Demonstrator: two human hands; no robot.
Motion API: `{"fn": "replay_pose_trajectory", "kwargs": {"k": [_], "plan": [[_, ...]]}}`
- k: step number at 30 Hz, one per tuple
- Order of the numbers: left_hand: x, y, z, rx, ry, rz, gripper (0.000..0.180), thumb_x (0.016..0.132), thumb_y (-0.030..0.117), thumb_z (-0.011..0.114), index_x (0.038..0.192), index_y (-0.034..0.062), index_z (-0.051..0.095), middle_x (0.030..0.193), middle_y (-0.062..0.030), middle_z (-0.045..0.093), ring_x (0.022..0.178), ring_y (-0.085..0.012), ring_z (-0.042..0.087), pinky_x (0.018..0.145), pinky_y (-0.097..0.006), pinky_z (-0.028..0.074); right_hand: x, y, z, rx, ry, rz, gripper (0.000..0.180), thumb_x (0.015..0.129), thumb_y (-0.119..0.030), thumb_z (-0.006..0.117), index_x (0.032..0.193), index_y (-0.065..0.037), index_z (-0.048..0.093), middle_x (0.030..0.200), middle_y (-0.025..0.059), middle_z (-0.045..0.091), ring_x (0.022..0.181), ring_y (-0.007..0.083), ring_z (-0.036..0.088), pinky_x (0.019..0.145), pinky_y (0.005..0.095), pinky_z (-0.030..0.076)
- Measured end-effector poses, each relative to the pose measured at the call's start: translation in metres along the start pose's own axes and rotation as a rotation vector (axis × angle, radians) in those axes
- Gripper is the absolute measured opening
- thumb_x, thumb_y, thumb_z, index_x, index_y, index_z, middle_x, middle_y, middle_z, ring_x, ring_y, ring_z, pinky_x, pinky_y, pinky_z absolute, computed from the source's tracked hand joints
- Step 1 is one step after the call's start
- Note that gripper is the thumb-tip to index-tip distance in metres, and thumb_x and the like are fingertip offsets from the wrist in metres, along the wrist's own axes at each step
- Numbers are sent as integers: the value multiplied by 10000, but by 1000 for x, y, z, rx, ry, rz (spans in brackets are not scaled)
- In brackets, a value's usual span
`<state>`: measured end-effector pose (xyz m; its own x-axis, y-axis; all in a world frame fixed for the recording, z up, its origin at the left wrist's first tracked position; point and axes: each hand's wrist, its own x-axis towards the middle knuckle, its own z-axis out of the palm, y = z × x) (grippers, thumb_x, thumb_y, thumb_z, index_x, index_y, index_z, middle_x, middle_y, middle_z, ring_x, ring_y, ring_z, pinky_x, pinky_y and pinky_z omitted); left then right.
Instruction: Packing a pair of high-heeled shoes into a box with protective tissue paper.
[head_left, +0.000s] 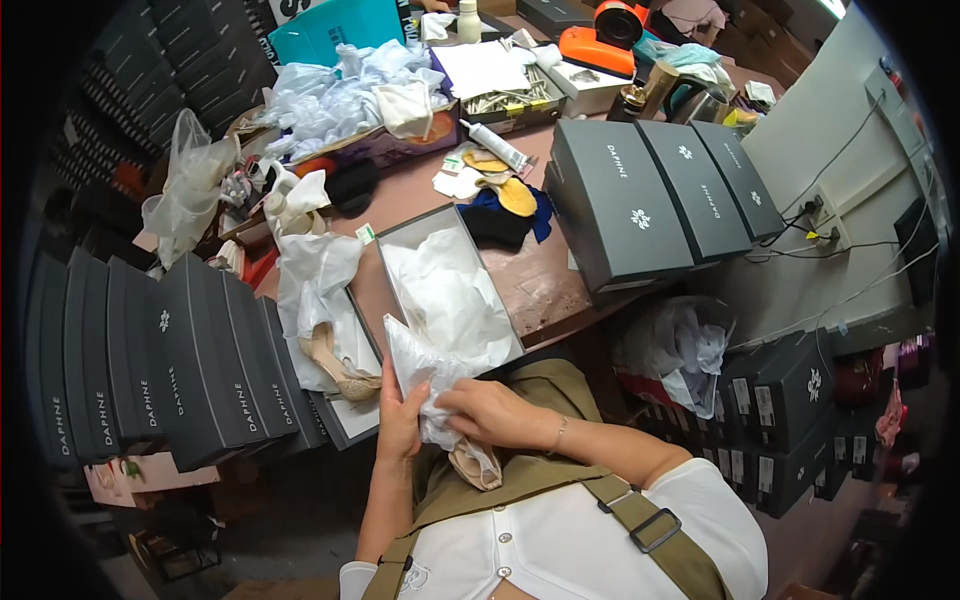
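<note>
Close in front of me, both hands grip a beige shoe point(474, 466) partly covered by thin white wrapping point(415, 358). My left hand point(402, 418) is closed around its left side, thumb up. From the right, the curled fingers of my right hand point(490, 410) press on the wrapping. Just beyond lies an open grey shoe box point(505, 318) lined with white tissue paper point(445, 290). To its left, a second beige shoe point(328, 350) with a glittery part rests on white wrapping over another box part point(360, 430).
Dark grey shoe boxes point(200, 360) stand in a row at left, with more boxes point(625, 200) on the table's right. Farther back are a carton heaped with white wrapping point(350, 90), a white tube point(495, 145) and dark cloths point(500, 222). A filled plastic bag point(685, 340) sits at right.
</note>
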<state>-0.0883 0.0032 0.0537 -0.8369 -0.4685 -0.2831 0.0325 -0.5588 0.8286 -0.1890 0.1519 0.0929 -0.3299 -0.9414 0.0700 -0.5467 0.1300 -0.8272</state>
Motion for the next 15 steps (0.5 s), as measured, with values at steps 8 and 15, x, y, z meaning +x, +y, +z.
{"fn": "replay_pose_trajectory", "kwargs": {"k": [8,15], "plan": [[-16,9,-4,-27,81,44,769,830,-87,525,1489,55,154,1361,-155,429,1207,-246,484,1005,-357,418,4,3,5,-224,23,-145,219,761,-167,692,961,-83,659,957,93,592,903,292,560,764,406,429],[-8,9,5,-19,17,125,735,909,10,516,1491,14,67,1405,-125,358,1254,-180,403,1045,-300,338,51,14,15,-95,498,-125,517,641,19,669,1134,-38,522,1081,170,580,1022,400,557,826,442,468]]}}
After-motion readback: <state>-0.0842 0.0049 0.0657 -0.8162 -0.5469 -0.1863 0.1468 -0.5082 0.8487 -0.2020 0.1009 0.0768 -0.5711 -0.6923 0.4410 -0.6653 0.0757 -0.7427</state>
